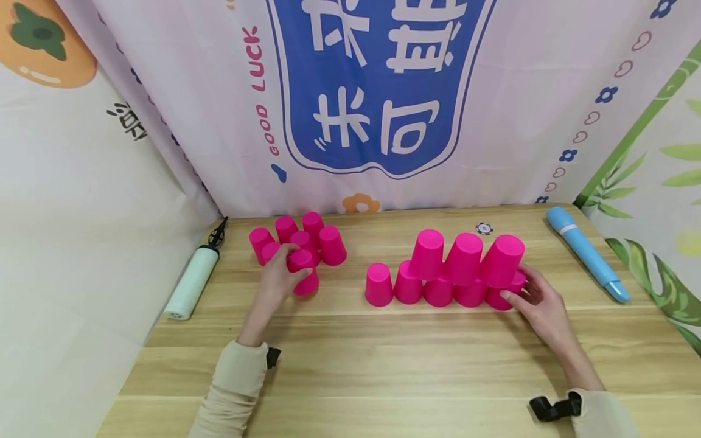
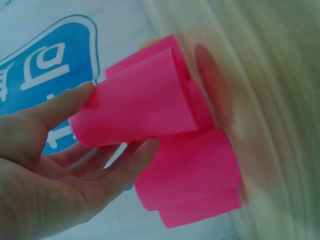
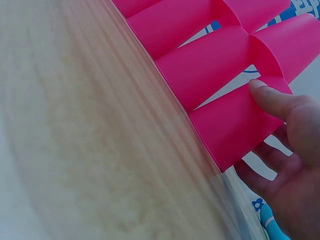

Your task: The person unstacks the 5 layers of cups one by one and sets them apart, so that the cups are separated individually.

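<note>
My left hand (image 1: 278, 278) holds an upside-down pink cup (image 1: 305, 283) at the front of a loose cluster of several like cups (image 1: 333, 246) on the left. In the left wrist view, the thumb lies on one side of that cup (image 2: 135, 100) and the fingers on the other. To the right stands a row of several upside-down pink cups (image 1: 379, 286), with a second tier of three cups (image 1: 463, 260) bridging those on its right. Thumb and fingers of my right hand (image 1: 547, 310) grip the row's rightmost cup (image 3: 235, 125) from both sides, below the tier.
A pale green hand pump (image 1: 193, 283) lies at the table's left edge. On the right is a blue tube-shaped pump (image 1: 588, 252). A small round chip (image 1: 484, 229) lies behind the stacked cups. Printed cloth (image 1: 493, 158) closes off the wooden table (image 1: 383, 365) at the back and sides.
</note>
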`<action>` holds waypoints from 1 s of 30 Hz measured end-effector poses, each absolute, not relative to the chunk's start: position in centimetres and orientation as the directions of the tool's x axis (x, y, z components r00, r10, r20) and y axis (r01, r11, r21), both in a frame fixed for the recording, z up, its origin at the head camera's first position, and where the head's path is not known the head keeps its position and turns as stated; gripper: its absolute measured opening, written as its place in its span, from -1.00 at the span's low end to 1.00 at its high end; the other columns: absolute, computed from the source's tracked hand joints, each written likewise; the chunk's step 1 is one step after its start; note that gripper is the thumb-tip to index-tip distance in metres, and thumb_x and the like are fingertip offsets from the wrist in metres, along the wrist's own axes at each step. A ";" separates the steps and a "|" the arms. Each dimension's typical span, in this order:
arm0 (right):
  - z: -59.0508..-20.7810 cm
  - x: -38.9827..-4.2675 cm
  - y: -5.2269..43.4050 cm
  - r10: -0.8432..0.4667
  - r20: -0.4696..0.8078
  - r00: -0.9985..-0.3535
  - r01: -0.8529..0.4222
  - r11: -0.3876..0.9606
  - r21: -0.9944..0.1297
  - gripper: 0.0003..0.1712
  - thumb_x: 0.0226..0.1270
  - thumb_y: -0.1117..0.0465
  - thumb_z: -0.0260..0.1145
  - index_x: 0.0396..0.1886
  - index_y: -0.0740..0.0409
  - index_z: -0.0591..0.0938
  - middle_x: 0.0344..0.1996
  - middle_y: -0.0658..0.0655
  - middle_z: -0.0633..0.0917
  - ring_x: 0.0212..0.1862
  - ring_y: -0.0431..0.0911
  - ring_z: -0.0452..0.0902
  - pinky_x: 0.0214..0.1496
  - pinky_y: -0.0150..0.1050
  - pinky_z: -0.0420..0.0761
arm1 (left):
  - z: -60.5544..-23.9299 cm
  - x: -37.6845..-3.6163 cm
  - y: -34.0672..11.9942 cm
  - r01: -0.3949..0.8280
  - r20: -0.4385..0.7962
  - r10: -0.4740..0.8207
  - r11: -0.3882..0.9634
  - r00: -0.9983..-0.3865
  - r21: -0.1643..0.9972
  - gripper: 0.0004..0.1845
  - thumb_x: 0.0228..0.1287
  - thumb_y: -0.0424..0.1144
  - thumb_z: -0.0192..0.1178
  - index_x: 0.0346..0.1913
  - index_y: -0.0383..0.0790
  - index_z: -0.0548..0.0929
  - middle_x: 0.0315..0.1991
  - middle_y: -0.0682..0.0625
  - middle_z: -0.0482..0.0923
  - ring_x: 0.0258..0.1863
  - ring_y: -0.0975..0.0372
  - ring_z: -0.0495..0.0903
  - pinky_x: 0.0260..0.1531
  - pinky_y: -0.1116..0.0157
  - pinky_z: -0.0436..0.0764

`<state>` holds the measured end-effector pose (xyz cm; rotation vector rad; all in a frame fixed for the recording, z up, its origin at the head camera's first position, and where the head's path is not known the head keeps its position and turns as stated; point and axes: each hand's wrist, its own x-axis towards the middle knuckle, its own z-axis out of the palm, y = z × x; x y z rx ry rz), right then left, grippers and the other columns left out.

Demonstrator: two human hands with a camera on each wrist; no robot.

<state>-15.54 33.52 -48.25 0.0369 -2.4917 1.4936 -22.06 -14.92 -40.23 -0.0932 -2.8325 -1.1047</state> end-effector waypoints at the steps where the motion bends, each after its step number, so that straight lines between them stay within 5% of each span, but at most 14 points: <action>1: -48.3 -15.6 33.5 0.098 0.217 -0.971 -0.146 0.474 -0.868 -0.21 0.27 0.17 0.37 0.45 0.08 0.25 0.26 0.29 0.42 0.15 -0.34 0.39 0.05 -0.59 0.45 | -40.3 -22.1 -15.0 0.091 0.113 0.020 0.737 -0.993 0.670 -0.42 0.14 -0.34 0.36 0.20 -0.38 0.37 0.14 -0.33 0.46 0.12 -0.13 0.45 0.13 -0.04 0.45; 9: -48.3 -15.7 33.6 0.099 0.234 -0.967 -0.163 0.467 -0.869 -0.21 0.25 0.22 0.38 0.44 0.09 0.26 0.21 0.09 0.45 0.09 -0.44 0.37 0.04 -0.59 0.46 | -40.9 -22.6 -15.6 0.099 0.123 0.024 0.752 -0.992 0.652 -0.44 0.12 -0.41 0.36 0.16 -0.45 0.37 0.10 -0.34 0.44 0.11 -0.14 0.43 0.15 -0.05 0.43; 18: -48.1 -15.7 33.5 0.103 0.218 -0.970 -0.145 0.473 -0.869 -0.23 0.27 0.15 0.37 0.44 0.03 0.28 0.23 0.23 0.44 0.10 -0.41 0.38 0.04 -0.61 0.44 | -40.7 -22.3 -15.8 0.088 0.105 0.032 0.798 -0.994 0.596 -0.40 0.13 -0.42 0.33 0.21 -0.47 0.33 0.13 -0.36 0.38 0.13 -0.16 0.39 0.15 -0.08 0.43; 30: -48.5 -15.6 33.6 0.095 0.245 -0.965 -0.174 0.465 -0.868 -0.21 0.24 0.25 0.39 0.43 0.14 0.27 0.18 0.08 0.47 0.07 -0.48 0.37 0.01 -0.62 0.45 | -37.2 -19.7 -9.2 0.478 0.511 0.184 0.696 -0.840 0.536 -0.56 0.15 -0.43 0.34 0.10 -0.38 0.49 0.06 -0.25 0.45 0.06 -0.03 0.46 0.01 0.08 0.56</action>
